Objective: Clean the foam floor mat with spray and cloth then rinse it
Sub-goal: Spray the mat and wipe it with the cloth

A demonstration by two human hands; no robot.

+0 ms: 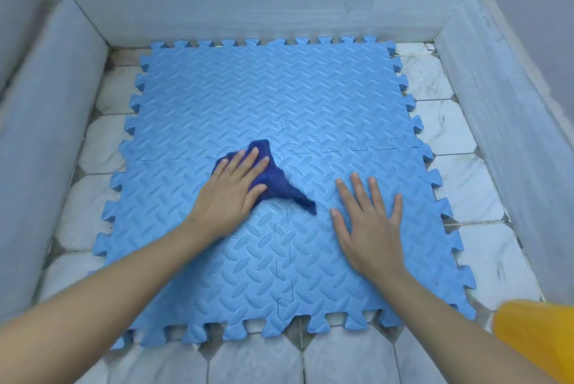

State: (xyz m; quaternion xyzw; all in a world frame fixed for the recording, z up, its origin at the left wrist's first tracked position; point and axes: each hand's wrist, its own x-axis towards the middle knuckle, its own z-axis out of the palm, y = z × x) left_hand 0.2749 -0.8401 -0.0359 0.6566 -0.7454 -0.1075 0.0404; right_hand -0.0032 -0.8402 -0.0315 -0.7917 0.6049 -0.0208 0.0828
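Note:
A light blue foam floor mat (326, 97), made of interlocking tiles with toothed edges, lies flat on a tiled floor. A dark blue cloth (276, 183) lies bunched near the mat's middle. My left hand (231, 194) presses flat on the cloth's left part, fingers spread over it. My right hand (369, 222) rests palm down on the bare mat to the right of the cloth, fingers apart, holding nothing. No spray bottle can be made out for certain.
Low grey stone walls (254, 13) enclose the white tiled floor (475, 184) on three sides. A yellow-orange object (537, 337), blurred, sits at the bottom right corner, close to my right forearm. Narrow strips of tile show around the mat.

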